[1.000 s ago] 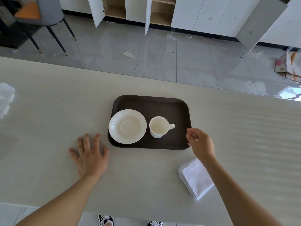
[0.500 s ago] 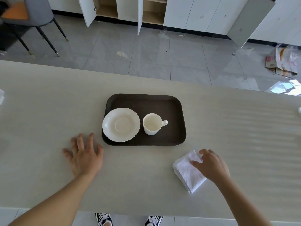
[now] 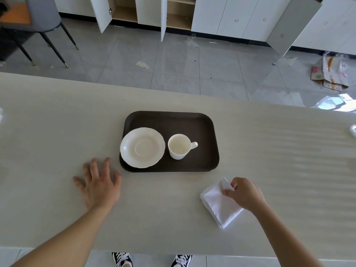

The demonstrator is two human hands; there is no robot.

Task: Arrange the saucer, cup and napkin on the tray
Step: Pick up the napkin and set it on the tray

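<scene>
A dark brown tray [image 3: 173, 120] lies in the middle of the pale table [image 3: 57, 122]. On its left half sits a white saucer [image 3: 142, 147], slightly over the tray's left rim. To the right of the saucer stands an empty white cup [image 3: 179, 147], handle pointing right. A stack of folded white napkins [image 3: 219, 205] lies on the table, near and right of the tray. My right hand [image 3: 244, 193] rests on the stack, fingers pinching the top napkin's far corner. My left hand [image 3: 98, 182] lies flat on the table, fingers spread, just left of the tray.
The table's near edge runs along the bottom, with my shoes below it. A small white object [image 3: 353, 130] sits at the table's right edge. Beyond the far edge are grey floor, a chair [image 3: 38, 22] and open white cabinets [image 3: 134, 12].
My right hand left the tray's front right corner, dropped onto the napkin stack, and now pinches its top corner. The left hand has stayed flat on the table.
</scene>
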